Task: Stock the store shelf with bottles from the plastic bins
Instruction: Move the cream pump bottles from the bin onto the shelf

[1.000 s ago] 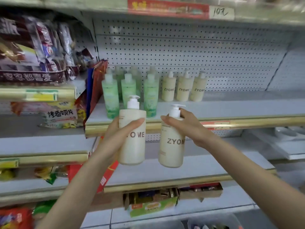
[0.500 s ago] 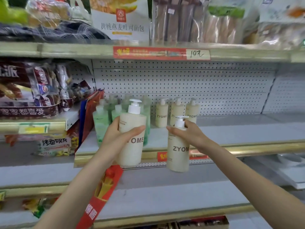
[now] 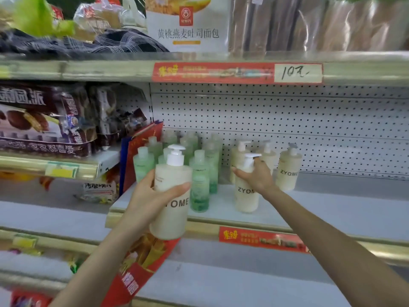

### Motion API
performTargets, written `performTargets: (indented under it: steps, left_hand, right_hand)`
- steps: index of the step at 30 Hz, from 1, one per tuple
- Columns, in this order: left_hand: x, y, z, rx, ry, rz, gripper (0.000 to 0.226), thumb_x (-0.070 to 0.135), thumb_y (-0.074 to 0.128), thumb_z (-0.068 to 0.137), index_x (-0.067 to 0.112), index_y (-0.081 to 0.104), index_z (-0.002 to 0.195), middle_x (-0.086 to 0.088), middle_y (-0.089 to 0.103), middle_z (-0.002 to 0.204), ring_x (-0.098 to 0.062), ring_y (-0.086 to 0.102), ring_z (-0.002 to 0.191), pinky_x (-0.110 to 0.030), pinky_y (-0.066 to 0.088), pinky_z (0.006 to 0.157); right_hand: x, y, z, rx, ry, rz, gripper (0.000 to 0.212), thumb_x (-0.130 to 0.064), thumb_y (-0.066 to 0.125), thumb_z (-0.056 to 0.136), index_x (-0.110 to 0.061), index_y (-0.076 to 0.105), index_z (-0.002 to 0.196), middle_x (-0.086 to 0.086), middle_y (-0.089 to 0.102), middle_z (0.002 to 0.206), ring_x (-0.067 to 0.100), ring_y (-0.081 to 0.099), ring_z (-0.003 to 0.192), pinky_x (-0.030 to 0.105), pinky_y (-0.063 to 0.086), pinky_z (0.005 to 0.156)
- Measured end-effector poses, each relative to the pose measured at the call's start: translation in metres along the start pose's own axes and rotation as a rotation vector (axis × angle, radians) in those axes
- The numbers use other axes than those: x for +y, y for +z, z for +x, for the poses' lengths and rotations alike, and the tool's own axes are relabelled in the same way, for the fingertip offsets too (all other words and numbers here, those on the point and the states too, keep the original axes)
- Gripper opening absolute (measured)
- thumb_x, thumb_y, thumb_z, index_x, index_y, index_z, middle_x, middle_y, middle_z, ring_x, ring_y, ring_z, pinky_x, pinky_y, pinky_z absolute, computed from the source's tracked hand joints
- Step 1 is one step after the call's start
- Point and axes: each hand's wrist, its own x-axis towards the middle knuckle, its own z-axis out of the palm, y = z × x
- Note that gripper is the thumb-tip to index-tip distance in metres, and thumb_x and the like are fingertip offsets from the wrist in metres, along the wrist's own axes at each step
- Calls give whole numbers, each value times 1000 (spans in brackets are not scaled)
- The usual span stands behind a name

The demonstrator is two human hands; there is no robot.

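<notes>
Centre frame: left grip [image 3: 148,200] wrapped round a cream pump bottle [image 3: 174,218] before the shelf [image 3: 332,209], right grip [image 3: 259,178] curled round a second bottle [image 3: 246,202] at shelf level; likely stiff, slick, weighty, best held mid-body.

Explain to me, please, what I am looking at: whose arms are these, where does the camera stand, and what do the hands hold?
No machine here: these are a person's two bare arms. The view comes from a camera worn on the person's head, looking forward and down, so the arms reach in from below. The left hand holds a cream pump bottle marked ZYOME in front of the shelf. The right hand grips a second bottle near its pump, low over the shelf board; whether it already stands there I cannot tell. On the shelf stand green bottles and more cream bottles. Snack packets lie on the neighbouring shelf to the left.
</notes>
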Motion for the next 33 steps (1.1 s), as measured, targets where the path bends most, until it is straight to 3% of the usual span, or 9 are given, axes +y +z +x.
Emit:
performTargets:
  steps: [3,7,11,18,20,23,27,31,33]
  left_hand:
    - [-3,-1,2,36,-6,-3,42,19,77,70,24,60,108,7,70,95,-4,67,73,-19,48,55]
    - [-7,-3,3,54,-21,10,62,33,86,58,26,59,113,6,71,96,-4,68,76,-23,50,58]
    - [-12,-7,4,68,-37,48,79,55,77,38,31,60,111,11,72,96,-5,69,79,-31,53,64]
    - [-14,-5,-4,65,-52,-8,64,38,87,50,26,60,107,6,72,92,-7,69,77,-24,51,59]
    - [-14,-4,-7,59,-52,-28,58,35,80,52,25,61,106,6,72,93,-5,69,75,-21,51,56]
    - [-11,-5,-12,33,-44,-36,60,35,77,51,23,60,108,6,71,94,-3,68,75,-20,50,57]
    - [-1,-4,-19,-39,-33,-35,72,39,88,46,24,60,110,7,72,97,-5,69,79,-21,52,59]
    - [10,3,-26,-90,-42,-89,54,35,76,63,22,59,112,7,71,99,-8,69,84,-22,50,63]
    - [13,8,-29,-102,-44,-117,49,35,74,66,24,59,111,9,71,99,-7,68,86,-21,47,64]
  right_hand:
    - [4,15,18,46,-19,1,41,-34,75,79,-7,45,79,-2,39,70,15,42,67,31,34,61]
    - [13,36,40,60,-50,17,61,-38,75,78,1,47,116,10,47,101,18,42,89,25,34,73]
    - [17,50,55,46,-24,54,68,-41,73,78,-7,42,127,16,51,118,19,45,94,25,35,75]
    - [14,49,58,-41,39,-9,79,-45,72,77,-7,32,135,19,41,130,34,48,113,31,40,81]
    - [12,45,52,-84,61,7,80,-38,71,81,-9,25,140,17,33,137,34,40,124,35,40,91]
    - [12,42,29,-118,91,-3,80,-12,62,89,-9,8,147,18,13,149,34,25,136,38,25,112]
    - [11,41,-17,-39,119,87,85,6,55,86,-5,-1,149,18,-3,153,34,12,142,35,15,116]
    - [-3,33,-65,-182,112,340,81,7,49,88,-15,2,150,9,12,153,26,19,141,33,24,109]
    - [-16,21,-86,-263,151,538,69,-1,50,94,-20,14,149,5,24,152,22,28,137,35,27,108]
